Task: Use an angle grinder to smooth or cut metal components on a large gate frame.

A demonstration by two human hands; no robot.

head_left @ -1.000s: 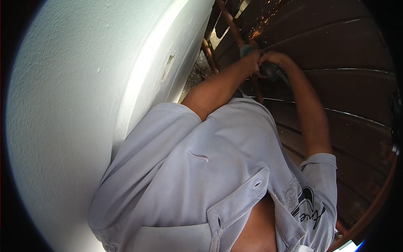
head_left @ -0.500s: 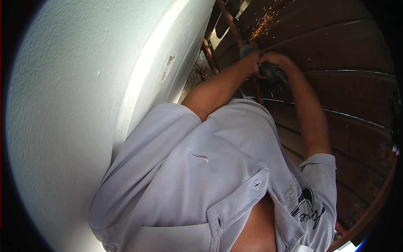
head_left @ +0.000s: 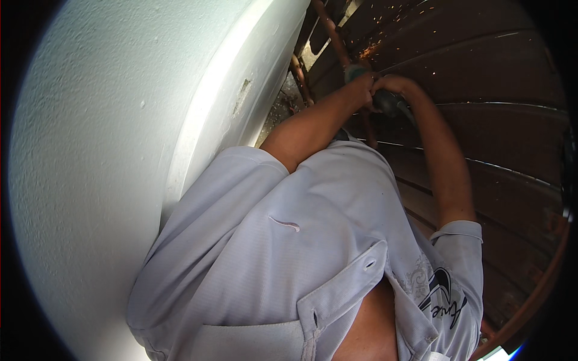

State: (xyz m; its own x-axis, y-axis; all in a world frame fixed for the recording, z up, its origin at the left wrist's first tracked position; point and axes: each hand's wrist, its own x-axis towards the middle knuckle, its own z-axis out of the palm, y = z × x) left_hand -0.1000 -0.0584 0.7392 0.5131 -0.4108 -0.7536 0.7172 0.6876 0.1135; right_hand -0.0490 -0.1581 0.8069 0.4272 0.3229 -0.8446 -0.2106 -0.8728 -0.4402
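An angle grinder [head_left: 388,104] with a dark body and a teal front part is held in both my hands, out at arm's length. My left hand [head_left: 365,84] is closed around it nearer the teal front. Just to the right, my right hand [head_left: 390,83] grips the dark rear body, from which a cord runs down along my right forearm. Orange sparks [head_left: 368,50] spray from beyond the tool, beside a rusty reddish-brown bar [head_left: 332,33]. The grinder's disc and its contact point are too hidden to make out.
A pale textured wall [head_left: 102,150] with a smooth ledge [head_left: 211,114] rises close on my left. Dark brown panels [head_left: 506,72] with bright seams stretch along the right. A curved reddish-brown rail [head_left: 533,301] lies at the lower right.
The spark spray has become smaller near the tool, with scattered sparks farther out. Both hands and the grinder stay almost in place.
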